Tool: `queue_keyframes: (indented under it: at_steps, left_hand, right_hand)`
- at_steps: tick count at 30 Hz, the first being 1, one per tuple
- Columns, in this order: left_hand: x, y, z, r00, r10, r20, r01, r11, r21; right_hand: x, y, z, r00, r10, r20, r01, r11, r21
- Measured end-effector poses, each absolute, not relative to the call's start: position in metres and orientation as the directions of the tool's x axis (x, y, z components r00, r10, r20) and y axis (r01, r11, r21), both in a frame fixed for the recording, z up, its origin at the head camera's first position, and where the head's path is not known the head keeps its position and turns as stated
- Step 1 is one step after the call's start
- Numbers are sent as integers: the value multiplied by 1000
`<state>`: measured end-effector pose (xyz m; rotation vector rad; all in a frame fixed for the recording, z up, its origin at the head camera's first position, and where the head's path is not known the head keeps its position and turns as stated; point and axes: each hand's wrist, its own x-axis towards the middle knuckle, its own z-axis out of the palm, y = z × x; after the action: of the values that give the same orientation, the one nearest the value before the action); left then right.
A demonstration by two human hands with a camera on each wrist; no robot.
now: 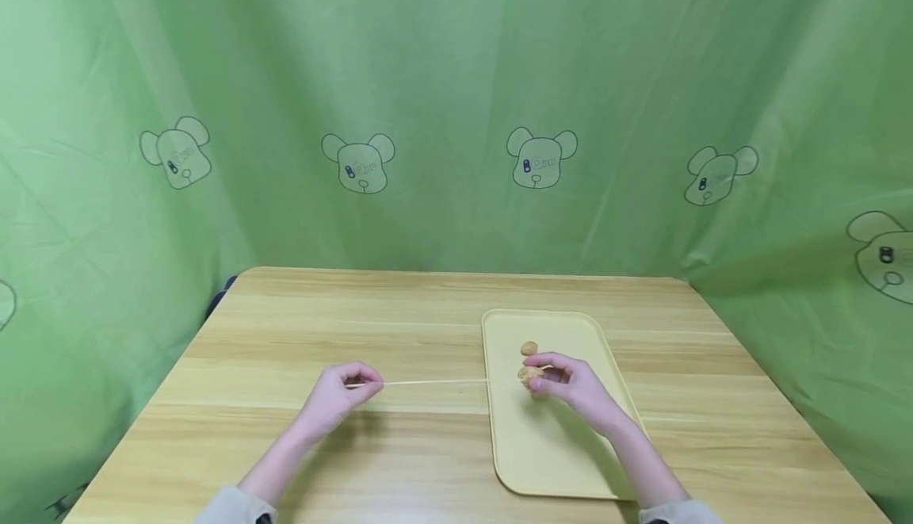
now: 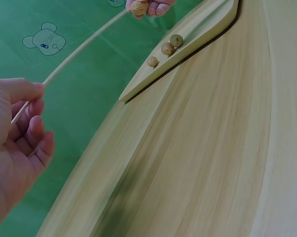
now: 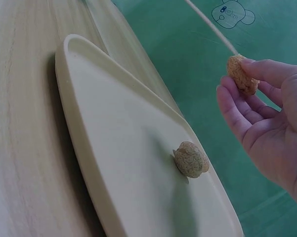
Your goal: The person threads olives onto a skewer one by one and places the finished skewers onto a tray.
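My left hand (image 1: 341, 393) pinches a thin wooden skewer (image 1: 435, 382) between thumb and fingertips; its back end passes under the palm in the left wrist view. The skewer points right, over the table, toward my right hand (image 1: 586, 391). That hand grips a brown, wrinkled ball (image 3: 241, 74), like a meatball, between thumb and fingers above the tray (image 1: 549, 453). In the right wrist view the skewer's far end meets the ball's upper end; how deep it goes in I cannot tell. Similar balls (image 2: 168, 48) lie on the tray, one (image 1: 529, 347) just beyond the right hand.
The pale yellow tray has a low raised rim and lies on the right half of the wooden table (image 1: 399, 460). A green curtain (image 1: 442, 223) with bear-head prints hangs behind and on both sides of the table.
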<state>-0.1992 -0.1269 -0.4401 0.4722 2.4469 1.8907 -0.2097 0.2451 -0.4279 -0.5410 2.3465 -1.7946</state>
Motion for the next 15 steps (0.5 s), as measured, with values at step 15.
queue_keyframes:
  at_steps: [15]
  left_hand:
    - [-198, -128, -438, -959, 203, 199, 234, 164, 958]
  right_hand:
    - [-207, 244, -428, -923, -367, 115, -208, 226, -952]
